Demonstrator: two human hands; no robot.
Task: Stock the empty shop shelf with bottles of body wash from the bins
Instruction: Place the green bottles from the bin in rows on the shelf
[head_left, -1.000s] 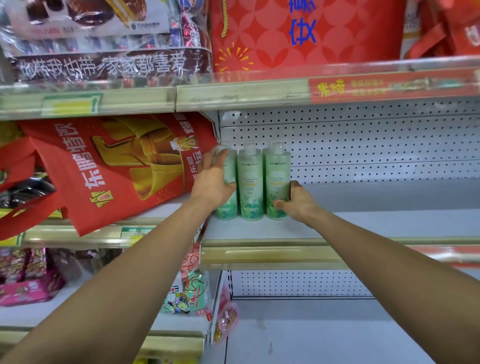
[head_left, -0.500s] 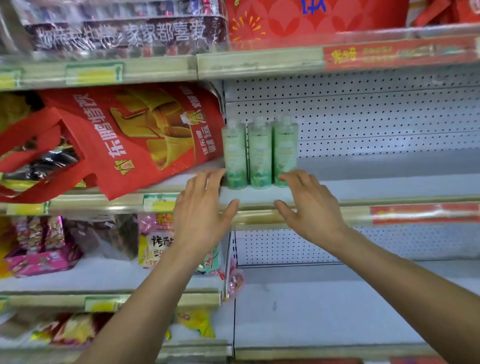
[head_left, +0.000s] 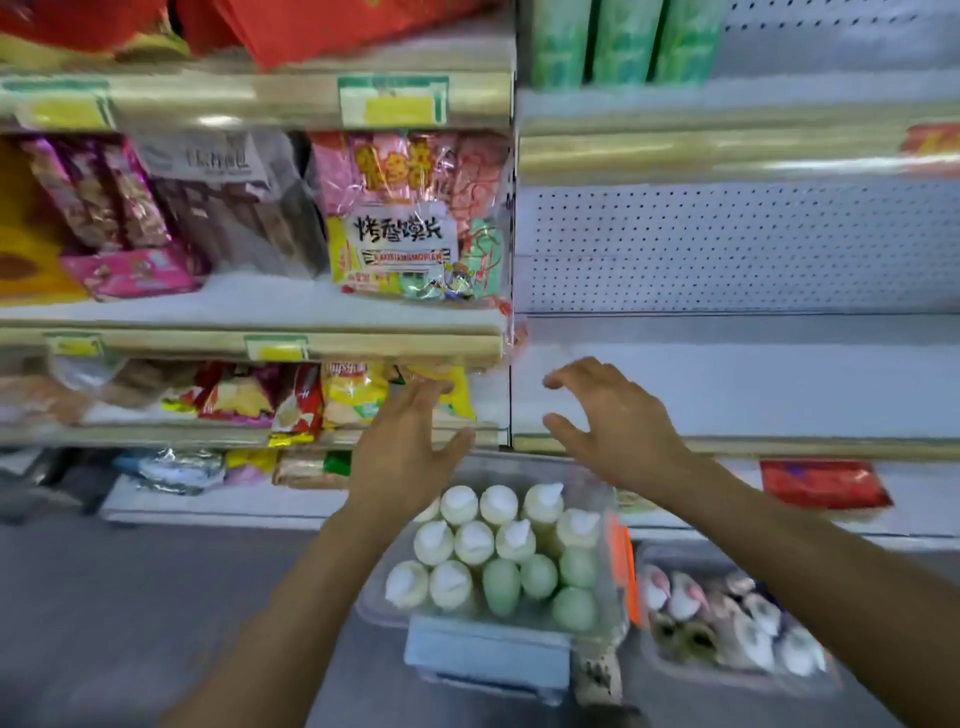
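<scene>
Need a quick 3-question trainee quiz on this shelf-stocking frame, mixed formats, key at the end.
1. True or false: the left hand grips a bottle.
2. How many green bottles show on the upper shelf? A) one B) three C) six
3. Fill in: the clear bin below both hands holds bottles with ____ caps.

Key: 1 false, since both it and the right hand are open and hold nothing. 2 B. 3 white.
</scene>
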